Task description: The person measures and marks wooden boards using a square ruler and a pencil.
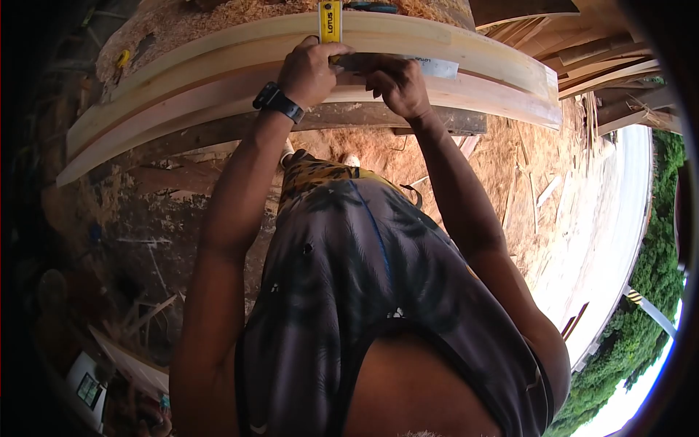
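Note:
A try square with a yellow handle (331, 23) marked LOTUS and a metal blade (440, 68) lies across pale wooden planks (240, 54). Its blade runs to the right along the wood. My left hand (309, 74), wearing a dark watch (274, 100), is closed on the square near its corner, with the index finger stretched across it. Just right of that, my right hand (397, 84) is pinched over the blade's edge. What its fingertips hold, if anything, is hidden.
The planks rest on a darker beam (349, 116). Beyond them lie wood shavings (429, 9) and a yellow tool (122, 58). Curved offcuts (611, 54) are heaped at the upper right. Sawdust and wood strips (542, 193) cover the ground.

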Demonstrator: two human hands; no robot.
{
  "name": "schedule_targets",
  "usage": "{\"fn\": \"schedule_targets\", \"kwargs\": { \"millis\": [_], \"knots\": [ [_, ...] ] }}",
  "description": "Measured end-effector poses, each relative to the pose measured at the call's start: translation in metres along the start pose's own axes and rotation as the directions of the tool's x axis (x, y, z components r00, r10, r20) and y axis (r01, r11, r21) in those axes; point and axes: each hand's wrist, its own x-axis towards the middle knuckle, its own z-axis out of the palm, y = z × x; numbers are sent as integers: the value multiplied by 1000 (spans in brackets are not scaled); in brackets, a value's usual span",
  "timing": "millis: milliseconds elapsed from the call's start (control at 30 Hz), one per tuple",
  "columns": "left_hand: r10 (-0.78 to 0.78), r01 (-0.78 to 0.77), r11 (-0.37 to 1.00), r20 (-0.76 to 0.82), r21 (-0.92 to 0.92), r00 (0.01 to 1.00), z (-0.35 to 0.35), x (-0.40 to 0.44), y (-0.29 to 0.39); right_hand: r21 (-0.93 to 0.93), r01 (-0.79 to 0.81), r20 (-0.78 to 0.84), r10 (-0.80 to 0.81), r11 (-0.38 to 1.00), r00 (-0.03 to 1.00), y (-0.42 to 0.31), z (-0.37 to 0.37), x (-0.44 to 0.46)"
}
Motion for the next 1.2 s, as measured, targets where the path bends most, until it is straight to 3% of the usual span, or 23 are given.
{"fn": "schedule_targets", "kwargs": {
  "millis": [67,267,667,1200],
  "knots": [
    [13,-13,1000,-6,1,1000,2,1,-2,108,-105,-16,108,989,994,-6,-1,0],
    [-39,39,999,21,-3,999,-3,0,4,207,-210,7,213,956,977,5,0,2],
    [-24,24,1000,36,-2,999,-2,1,0,86,-58,-34,61,995,998,-3,7,3],
    [-12,12,1000,28,9,1000,-1,1,0,54,-28,-14,29,998,999,-3,9,5]
  ]
}}
